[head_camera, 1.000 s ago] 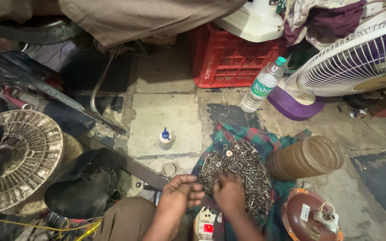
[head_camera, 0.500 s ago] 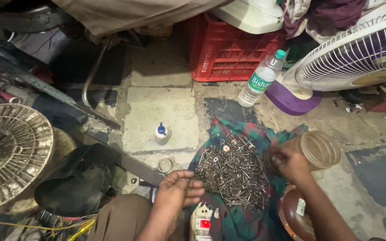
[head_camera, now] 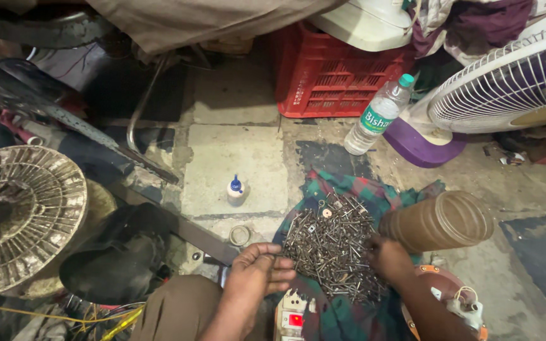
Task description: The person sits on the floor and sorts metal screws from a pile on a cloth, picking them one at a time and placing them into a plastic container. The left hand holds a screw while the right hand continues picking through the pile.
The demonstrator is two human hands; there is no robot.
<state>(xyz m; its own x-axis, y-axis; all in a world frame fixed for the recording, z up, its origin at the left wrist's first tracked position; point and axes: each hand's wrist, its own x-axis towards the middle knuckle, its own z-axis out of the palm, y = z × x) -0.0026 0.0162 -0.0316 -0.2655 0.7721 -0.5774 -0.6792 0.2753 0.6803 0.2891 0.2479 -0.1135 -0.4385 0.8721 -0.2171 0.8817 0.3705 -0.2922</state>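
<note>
A heap of metal screws and nails lies on a green and red checked cloth on the floor. My left hand rests at the heap's left edge, fingers curled, perhaps pinching a few small pieces; I cannot tell for sure. My right hand lies on the heap's right side, fingers down among the screws, close to a brown ribbed plastic jar lying on its side.
A small glue bottle with a blue cap and a round lid sit left of the cloth. A water bottle, red crate, white fan, dusty fan guard and power strip surround the spot.
My right hand went from the heap out to the brown jar, then came back to the heap's right side. My left hand stayed at the left edge.
</note>
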